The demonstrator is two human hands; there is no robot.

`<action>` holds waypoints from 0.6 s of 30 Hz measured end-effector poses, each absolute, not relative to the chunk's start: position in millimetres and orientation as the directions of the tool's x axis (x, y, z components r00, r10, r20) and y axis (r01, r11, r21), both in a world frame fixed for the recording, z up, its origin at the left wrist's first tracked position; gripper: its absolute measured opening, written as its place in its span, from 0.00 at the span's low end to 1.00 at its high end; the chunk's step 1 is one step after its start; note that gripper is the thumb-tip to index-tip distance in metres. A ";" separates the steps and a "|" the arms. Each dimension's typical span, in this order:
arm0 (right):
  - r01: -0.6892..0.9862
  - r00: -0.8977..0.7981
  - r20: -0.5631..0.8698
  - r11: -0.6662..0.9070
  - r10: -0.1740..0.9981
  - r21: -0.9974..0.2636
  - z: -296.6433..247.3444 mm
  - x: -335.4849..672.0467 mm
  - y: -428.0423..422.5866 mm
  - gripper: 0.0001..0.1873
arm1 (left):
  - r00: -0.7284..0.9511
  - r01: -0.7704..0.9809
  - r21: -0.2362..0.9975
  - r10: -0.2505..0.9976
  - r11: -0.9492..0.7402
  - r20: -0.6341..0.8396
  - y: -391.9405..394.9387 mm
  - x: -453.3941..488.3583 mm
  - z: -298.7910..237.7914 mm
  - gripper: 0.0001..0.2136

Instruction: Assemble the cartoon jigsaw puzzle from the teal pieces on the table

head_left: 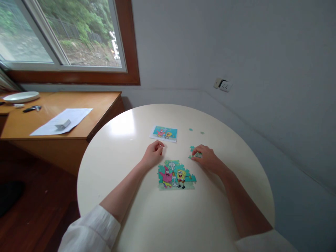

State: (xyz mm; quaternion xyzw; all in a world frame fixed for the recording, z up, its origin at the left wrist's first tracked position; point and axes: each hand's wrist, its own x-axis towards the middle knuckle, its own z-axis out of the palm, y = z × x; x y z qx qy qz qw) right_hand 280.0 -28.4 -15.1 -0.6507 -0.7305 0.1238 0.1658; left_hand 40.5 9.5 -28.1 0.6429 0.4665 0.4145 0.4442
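A partly joined jigsaw puzzle point(170, 176) with cartoon figures lies on the round white table, its upper right edge stepped. Above it and to its left, my left hand point(154, 153) rests with loosely curled fingers, and nothing shows in them. My right hand point(207, 158) reaches over a small group of loose green puzzle pieces point(192, 148) to the right of the puzzle. Its thumb and forefinger are apart, with pieces between and beside their tips. The palm hides part of that group.
A picture card point(165, 133) of the same cartoon lies behind my left hand. Two more pieces, a green one point(190, 130) and a greyish one point(202, 132), lie farther back. At the left, a wooden desk point(105, 105) carries paper point(76, 113) and a white plate point(21, 97).
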 end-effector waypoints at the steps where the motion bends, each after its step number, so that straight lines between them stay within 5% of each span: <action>1: 0.910 -0.099 0.077 0.121 0.992 -0.397 -14.5 279.8 -28.5 0.04 | 0.223 0.228 0.959 0.967 -0.171 0.119 9.6 40.4 -28.4 0.04; 18: 0.893 -0.090 0.082 0.117 0.993 -0.435 -14.5 278.4 -27.9 0.03 | 0.238 0.216 0.958 0.962 -0.186 0.133 12.8 37.9 -34.3 0.05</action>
